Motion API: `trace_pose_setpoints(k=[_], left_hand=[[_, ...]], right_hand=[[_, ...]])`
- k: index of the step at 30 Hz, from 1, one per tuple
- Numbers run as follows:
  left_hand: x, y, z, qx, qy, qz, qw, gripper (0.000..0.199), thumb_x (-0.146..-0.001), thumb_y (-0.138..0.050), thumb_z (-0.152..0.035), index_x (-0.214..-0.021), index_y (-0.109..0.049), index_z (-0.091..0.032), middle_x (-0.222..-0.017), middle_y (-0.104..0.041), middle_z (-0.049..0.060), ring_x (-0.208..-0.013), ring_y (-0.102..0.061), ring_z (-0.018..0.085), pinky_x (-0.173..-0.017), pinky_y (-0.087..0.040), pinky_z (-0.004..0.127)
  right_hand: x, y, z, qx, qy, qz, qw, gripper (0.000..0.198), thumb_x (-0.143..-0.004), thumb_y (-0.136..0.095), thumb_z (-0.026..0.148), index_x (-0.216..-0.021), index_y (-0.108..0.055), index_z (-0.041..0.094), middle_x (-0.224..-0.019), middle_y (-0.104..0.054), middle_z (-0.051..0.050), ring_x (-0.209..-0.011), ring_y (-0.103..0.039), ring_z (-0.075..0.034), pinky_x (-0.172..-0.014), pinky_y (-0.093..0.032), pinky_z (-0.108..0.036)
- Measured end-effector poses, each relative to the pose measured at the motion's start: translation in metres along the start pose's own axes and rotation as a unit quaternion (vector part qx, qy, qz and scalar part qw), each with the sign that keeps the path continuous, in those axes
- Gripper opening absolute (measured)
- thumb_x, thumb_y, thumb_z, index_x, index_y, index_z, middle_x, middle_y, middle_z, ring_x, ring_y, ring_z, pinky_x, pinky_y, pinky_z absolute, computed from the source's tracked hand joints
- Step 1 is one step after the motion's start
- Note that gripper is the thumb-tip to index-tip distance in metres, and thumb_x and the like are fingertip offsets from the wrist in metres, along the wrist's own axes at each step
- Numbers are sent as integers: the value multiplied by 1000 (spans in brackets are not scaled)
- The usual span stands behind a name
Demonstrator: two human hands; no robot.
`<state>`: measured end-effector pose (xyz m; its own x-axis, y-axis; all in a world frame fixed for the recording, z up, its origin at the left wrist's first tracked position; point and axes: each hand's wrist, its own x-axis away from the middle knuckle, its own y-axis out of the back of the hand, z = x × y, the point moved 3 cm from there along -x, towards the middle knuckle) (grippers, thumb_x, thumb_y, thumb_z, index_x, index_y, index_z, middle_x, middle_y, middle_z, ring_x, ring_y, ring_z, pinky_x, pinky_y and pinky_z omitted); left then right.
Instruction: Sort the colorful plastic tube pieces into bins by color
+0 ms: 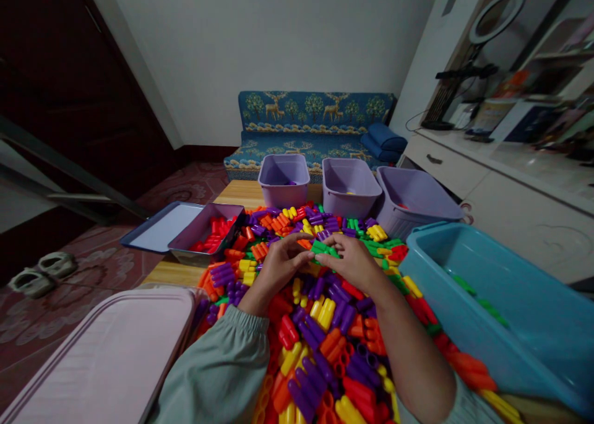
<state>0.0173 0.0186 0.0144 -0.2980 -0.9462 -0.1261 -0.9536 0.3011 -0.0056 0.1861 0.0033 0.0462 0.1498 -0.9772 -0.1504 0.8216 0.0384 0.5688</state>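
Observation:
A green plastic toy block [322, 249], made of joined tubes, is held just above the heaped blocks. My right hand [350, 260] grips it from the right between thumb and fingers. At its left end, my left hand [284, 260] has thumb and fingertips closed in against it. An orange block [305, 244] shows between my left thumb and forefinger; whether that hand touches it I cannot tell. Beneath both hands spreads a thick pile of tube-shaped blocks [325, 312] in purple, yellow, red, orange and green.
Three lilac bins [284, 192] line the table's far side. A blue tub [464, 312] with a few green blocks stands right. On the left are a box [192, 257] of red blocks, its lid [160, 226] and a pink lid [106, 350]. A patterned sofa [315, 111] stands behind.

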Motion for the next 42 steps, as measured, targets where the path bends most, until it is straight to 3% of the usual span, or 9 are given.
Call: trace_pose_setpoints(k=[4, 7, 13, 18, 24, 29, 33, 38, 42], left_hand=[[0, 3, 0, -43, -29, -31, 998, 45, -76, -74, -43, -109, -67, -14, -66, -68, 2, -57, -63, 14, -54, -48, 22], [-1, 7, 0, -131, -63, -61, 988, 33, -80, -70, -39, -102, -71, -15, -72, -71, 4, -64, -65, 16, -59, -49, 24], [-3, 15, -1, -288, -135, -118, 941, 18, -79, -69, -26, -95, -75, -19, -98, -74, 10, -94, -67, 25, -86, -49, 36], [-3, 12, -3, -356, -134, -89, 920, 16, -79, -68, -24, -93, -75, -20, -96, -74, 10, -92, -66, 26, -84, -48, 37], [-1, 9, -3, -367, -97, -46, 924, 20, -82, -65, -34, -93, -76, -19, -87, -75, 7, -77, -67, 21, -70, -46, 30], [3, 4, -8, -393, -83, 10, 916, 41, -79, -67, -52, -101, -75, -19, -94, -73, 9, -81, -66, 22, -72, -46, 29], [6, 0, -13, -426, -85, 50, 899, 54, -73, -69, -60, -110, -72, -20, -103, -70, 10, -89, -65, 24, -78, -46, 31], [6, -1, -14, -440, -94, 71, 890, 56, -71, -72, -59, -114, -71, -23, -109, -69, 10, -91, -64, 25, -77, -46, 30], [5, -1, -12, -435, -98, 75, 892, 45, -73, -73, -49, -110, -73, -24, -104, -70, 9, -88, -63, 23, -75, -45, 29]], right_hand=[[-1, 9, 0, -37, -17, -76, 996, 22, -76, -66, 37, -87, -65, 18, -81, -69, -4, -77, -64, -18, -68, -49, -28], [0, 12, -1, -175, -75, -116, 975, 34, -75, -68, 46, -92, -64, 17, -75, -67, -1, -60, -57, -13, -50, -43, -22], [0, 28, 3, -514, -106, -239, 817, 42, -66, -78, 48, -86, -59, 18, -71, -64, 4, -39, -39, -2, -36, -29, -15], [8, 66, 0, -605, -90, -381, 694, 20, -86, -63, 37, -83, -55, 19, -71, -62, 7, -38, -38, 0, -37, -31, -12], [21, 106, -13, -631, -77, -449, 629, 25, -98, -38, 26, -76, -47, 20, -64, -52, 8, -36, -38, 0, -35, -32, -12], [27, 115, -25, -693, -83, -488, 524, 31, -100, -29, 30, -79, -49, 20, -72, -53, 3, -47, -51, -2, -38, -43, -10], [28, 121, -29, -704, -36, -484, 519, 34, -99, -24, 38, -97, -53, 21, -87, -57, -3, -71, -66, -9, -53, -57, -15], [30, 119, -20, -733, -47, -487, 472, 41, -99, -23, 41, -123, -44, 14, -110, -56, -12, -86, -70, -11, -57, -61, -16], [22, 111, -21, -724, -34, -433, 536, 45, -100, -18, 37, -120, -51, 14, -110, -58, -14, -74, -69, -10, -54, -60, -15]])
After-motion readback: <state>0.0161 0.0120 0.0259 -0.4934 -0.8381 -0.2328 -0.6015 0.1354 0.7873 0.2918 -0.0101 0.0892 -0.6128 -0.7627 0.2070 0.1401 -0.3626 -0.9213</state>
